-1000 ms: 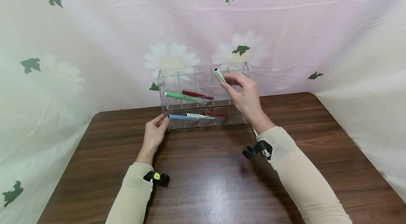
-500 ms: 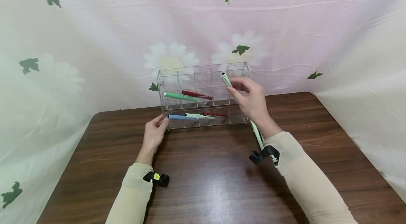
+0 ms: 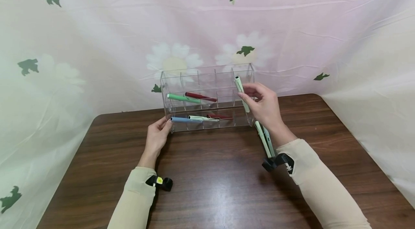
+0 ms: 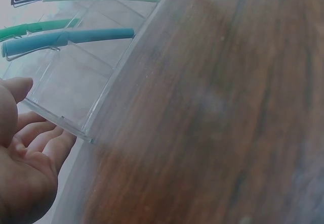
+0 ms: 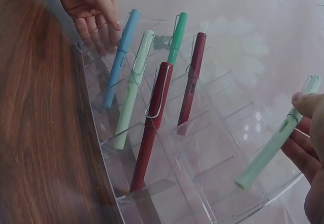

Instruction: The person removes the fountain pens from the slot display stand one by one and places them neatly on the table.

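Note:
A clear acrylic pen rack [image 3: 210,128] with divided tiers stands at the back of the table. My left hand [image 3: 157,137] holds its left end, thumb at the front and fingers behind the side wall in the left wrist view. My right hand [image 3: 266,104] pinches a pale green pen [image 5: 268,158] between thumb and fingers, tilted with its capped end up. Its lower end overlaps the rack's right-end compartments. In the lower tier lie a blue pen [image 3: 184,119], another pale green pen [image 3: 197,118] and a dark red pen [image 5: 154,118]. Higher up are a green pen [image 3: 184,98] and a second dark red pen [image 5: 192,82].
Two more pens, a pale green one [image 3: 263,139] and a darker bluish-green one [image 3: 268,139], lie on the dark wooden table [image 3: 207,178] beside my right wrist. A printed cloth [image 3: 123,41] hangs close behind the rack and along both sides.
My right hand has moved right and down with the pale green pen, toward the rack's right end. The pens on the table show more as the forearm shifts. My left hand stays put.

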